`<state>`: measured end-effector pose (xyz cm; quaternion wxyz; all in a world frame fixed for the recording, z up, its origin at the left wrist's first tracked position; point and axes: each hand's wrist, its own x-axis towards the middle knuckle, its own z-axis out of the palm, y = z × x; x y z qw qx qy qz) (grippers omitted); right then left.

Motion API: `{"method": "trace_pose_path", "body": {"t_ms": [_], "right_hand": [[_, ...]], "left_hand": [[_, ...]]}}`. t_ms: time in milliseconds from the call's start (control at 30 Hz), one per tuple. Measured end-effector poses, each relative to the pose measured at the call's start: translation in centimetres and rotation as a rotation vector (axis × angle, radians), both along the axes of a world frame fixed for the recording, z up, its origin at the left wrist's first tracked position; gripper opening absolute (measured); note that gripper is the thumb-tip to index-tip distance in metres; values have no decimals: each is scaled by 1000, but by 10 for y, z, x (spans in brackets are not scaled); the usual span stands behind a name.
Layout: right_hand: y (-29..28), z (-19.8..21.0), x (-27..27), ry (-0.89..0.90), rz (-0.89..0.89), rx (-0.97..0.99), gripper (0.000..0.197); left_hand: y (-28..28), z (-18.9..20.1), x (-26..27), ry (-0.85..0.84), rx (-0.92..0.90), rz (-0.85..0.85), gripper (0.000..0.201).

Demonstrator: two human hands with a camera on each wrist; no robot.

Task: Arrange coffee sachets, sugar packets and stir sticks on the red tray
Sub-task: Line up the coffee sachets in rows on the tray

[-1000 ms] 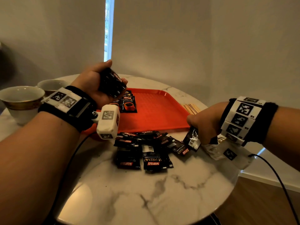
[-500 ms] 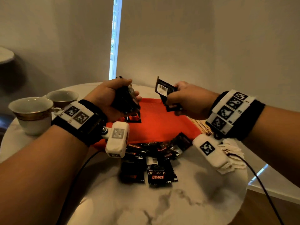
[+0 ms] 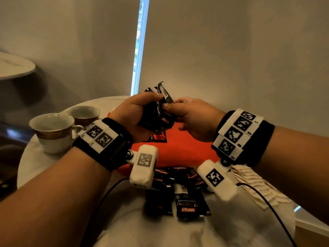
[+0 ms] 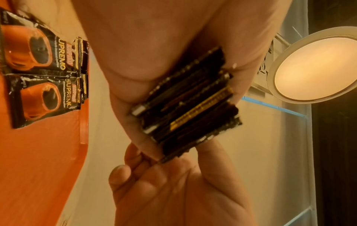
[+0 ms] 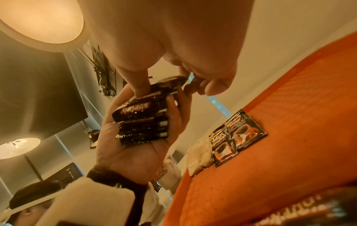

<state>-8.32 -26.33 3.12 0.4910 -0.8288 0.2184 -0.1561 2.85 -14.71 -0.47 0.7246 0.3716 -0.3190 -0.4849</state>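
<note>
We hold a stack of coffee sachets [image 3: 156, 114] upright in our left hand [image 3: 131, 114], fingers curled round it, above the red tray [image 3: 187, 148]; our right hand [image 3: 192, 118] pinches one sachet [image 3: 166, 94] at the stack's top, thumb against it. Two sachets on the tray [image 4: 44, 73] read "KOPIKO SUPREMO", each with an orange cup printed; loose sachets [image 3: 190, 200] on the worktop [image 3: 195, 232] just before the tray carry the same label; pale sugar packets [image 3: 256, 186] lie to the right; two cups [image 3: 53, 131] at left.
</note>
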Motion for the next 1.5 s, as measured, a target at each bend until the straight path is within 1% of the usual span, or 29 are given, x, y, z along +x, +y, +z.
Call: {"method": "trace_pose_path", "body": {"t_ms": [67,133,233,300,367,433,467,533,567,600,633,700,733,767,800,867,900,967,1000,1067,1200,1300,1367,1400,1433,1500], "right_hand": [[1,0,-2,19,-16,-94,26],[-1,0,-2,27,-34,-243,39],[-4,-1,0,65,-14,-557,51],[-5,2,0,90,-4,-787,62],[-7,4,-1,57,43,-906,64],[-6,7,-4,41,113,-908,56],[-5,7,-5,53,140,-927,52],[-6,4,-6,88,163,-1018,51],[-5,1,-7,92,162,-1049,54],[-5,-3,-8,69,158,-1031,58],[-5,-6,-9,39,140,-927,60],[-6,-11,-14,26,114,-674,63],[-8,-12,-19,73,128,-624,65],[-10,-12,-25,176,169,-624,66],[-11,-12,-33,312,254,-634,68],[-7,-13,-48,593,470,-671,93],[-3,-15,-54,684,559,-709,103],[8,-23,-60,748,666,-805,113],[12,-29,-60,747,689,-865,113],[16,-40,-57,738,706,-947,109],[16,-52,-58,683,694,-963,92],[12,-45,-64,645,677,-892,94],[1,-36,-71,637,586,-822,98],[-4,-31,-75,675,506,-793,95],[-10,-26,-79,745,422,-776,88],[-19,-20,-87,948,313,-799,66]], "left_hand": [[-1,0,2,3,5,-7,42],[-2,-1,4,-16,14,-2,45],[-3,-2,6,-50,23,32,42],[-2,-1,5,-47,-13,18,38],[-2,-1,4,-12,-62,-15,44],[-3,-2,6,13,-69,-48,55],[-4,-3,7,14,-55,-53,56],[-5,-5,5,2,-10,-35,46],[-5,-4,4,-5,7,-14,35],[-4,-3,2,-4,20,18,24],[-3,-1,1,7,22,67,19],[-1,3,5,92,-21,165,14],[0,5,10,147,-56,203,13],[2,6,15,188,-84,235,14],[3,6,21,222,-109,260,17],[5,6,27,238,-118,296,26],[6,6,28,232,-116,295,28],[8,5,28,236,-118,272,29],[7,5,28,243,-121,261,28],[8,4,29,253,-118,258,28],[9,4,26,262,-113,268,29],[9,3,25,253,-106,283,28],[8,4,24,248,-97,283,27],[9,4,24,246,-94,283,28],[9,4,23,244,-93,285,29],[9,4,22,247,-88,298,34]]}}
